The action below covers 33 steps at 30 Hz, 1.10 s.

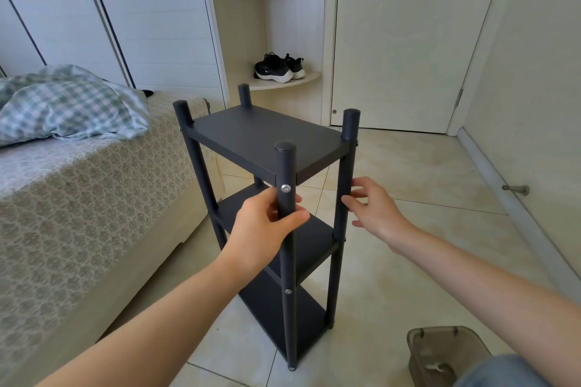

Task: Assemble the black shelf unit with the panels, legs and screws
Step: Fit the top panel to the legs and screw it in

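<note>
The black shelf unit (264, 135) stands upright on the tiled floor beside the bed, with three panels fixed between round black legs. Silver screws (285, 188) show on the near leg. My left hand (267, 229) grips the near front leg (287, 261) just below the top panel, fingers and thumb curled round it. My right hand (374, 210) is beside the right front leg (341, 198), fingers spread and relaxed, fingertips touching or nearly touching it.
A bed (78, 198) with a checked pillow (63, 104) lies close on the left. A translucent brown box (443, 355) sits on the floor at the lower right. Behind stand a closed door (402, 56), a corner shelf with black shoes (279, 67) and a wall doorstop (515, 189).
</note>
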### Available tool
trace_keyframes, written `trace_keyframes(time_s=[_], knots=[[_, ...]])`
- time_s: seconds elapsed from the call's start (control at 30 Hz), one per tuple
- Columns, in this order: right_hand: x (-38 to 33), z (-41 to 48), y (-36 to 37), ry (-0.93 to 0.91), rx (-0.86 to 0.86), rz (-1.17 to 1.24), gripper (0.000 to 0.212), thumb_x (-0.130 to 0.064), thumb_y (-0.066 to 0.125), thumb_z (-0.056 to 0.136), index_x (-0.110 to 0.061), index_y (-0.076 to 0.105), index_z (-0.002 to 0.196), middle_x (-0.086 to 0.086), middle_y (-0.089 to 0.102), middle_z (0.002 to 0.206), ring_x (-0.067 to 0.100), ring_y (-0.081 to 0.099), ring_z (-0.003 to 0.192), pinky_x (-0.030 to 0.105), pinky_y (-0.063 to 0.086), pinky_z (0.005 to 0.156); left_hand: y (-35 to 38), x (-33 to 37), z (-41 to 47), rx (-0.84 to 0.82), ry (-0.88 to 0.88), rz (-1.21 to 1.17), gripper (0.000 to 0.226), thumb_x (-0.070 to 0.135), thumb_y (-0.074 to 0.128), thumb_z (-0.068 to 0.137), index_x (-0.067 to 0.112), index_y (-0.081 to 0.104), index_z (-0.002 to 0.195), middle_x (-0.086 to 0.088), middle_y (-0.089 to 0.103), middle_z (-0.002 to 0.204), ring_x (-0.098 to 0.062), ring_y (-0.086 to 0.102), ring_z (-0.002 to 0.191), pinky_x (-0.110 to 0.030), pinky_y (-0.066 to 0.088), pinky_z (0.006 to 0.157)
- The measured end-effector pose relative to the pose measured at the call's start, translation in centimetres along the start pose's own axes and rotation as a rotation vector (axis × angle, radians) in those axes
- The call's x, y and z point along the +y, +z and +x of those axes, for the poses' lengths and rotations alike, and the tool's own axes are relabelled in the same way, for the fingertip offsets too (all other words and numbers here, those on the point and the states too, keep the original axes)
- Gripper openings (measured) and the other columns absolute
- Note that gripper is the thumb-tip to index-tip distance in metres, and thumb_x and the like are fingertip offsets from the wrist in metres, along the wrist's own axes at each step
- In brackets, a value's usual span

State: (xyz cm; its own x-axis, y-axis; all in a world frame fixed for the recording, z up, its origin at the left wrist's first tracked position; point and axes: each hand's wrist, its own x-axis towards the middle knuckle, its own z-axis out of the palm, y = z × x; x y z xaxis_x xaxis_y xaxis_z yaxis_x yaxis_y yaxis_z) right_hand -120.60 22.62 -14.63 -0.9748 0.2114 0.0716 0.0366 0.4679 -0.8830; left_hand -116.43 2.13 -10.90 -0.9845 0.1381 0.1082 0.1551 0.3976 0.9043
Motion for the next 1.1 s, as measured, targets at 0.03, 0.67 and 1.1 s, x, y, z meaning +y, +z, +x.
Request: trace_keyframes(time_s=[0.03, 0.67, 1.1], knots=[[0.0, 0.2, 0.1, -0.009, 0.016, -0.011, 0.027, -0.018, 0.056, 0.098, -0.018, 0.051, 0.125, 0.001, 0.058, 0.114, 0.025, 0.061, 0.110, 0.043, 0.056, 0.089, 0.0, 0.0, 0.1, -0.001, 0.006, -0.006, 0.026, 0.021, 0.073, 0.088, 0.020, 0.065, 0.113, 0.008, 0.071, 0.101, -0.008, 0.067, 0.097, -0.015, 0.050, 0.084], [1.6, 6.4, -3.1, 0.118, 0.102, 0.174, 0.021, -0.012, 0.055, 0.098, -0.019, 0.054, 0.117, 0.008, 0.059, 0.117, 0.029, 0.060, 0.107, 0.045, 0.060, 0.080, 6.7, 2.9, 5.2, -0.246, 0.082, -0.006, 0.020, 0.025, 0.069, 0.092, 0.022, 0.064, 0.111, 0.004, 0.071, 0.110, -0.014, 0.068, 0.103, -0.037, 0.056, 0.096], [3.2, 9.2, -7.1, 0.085, 0.083, 0.187, 0.041, -0.006, 0.033, 0.103, -0.022, 0.054, 0.072, 0.013, 0.059, 0.093, 0.037, 0.053, 0.097, 0.051, 0.048, 0.088, 13.7, 3.7, 7.9, -0.226, 0.179, -0.166, 0.025, 0.023, 0.073, 0.090, 0.024, 0.072, 0.115, 0.009, 0.073, 0.104, -0.009, 0.068, 0.097, -0.035, 0.057, 0.091]])
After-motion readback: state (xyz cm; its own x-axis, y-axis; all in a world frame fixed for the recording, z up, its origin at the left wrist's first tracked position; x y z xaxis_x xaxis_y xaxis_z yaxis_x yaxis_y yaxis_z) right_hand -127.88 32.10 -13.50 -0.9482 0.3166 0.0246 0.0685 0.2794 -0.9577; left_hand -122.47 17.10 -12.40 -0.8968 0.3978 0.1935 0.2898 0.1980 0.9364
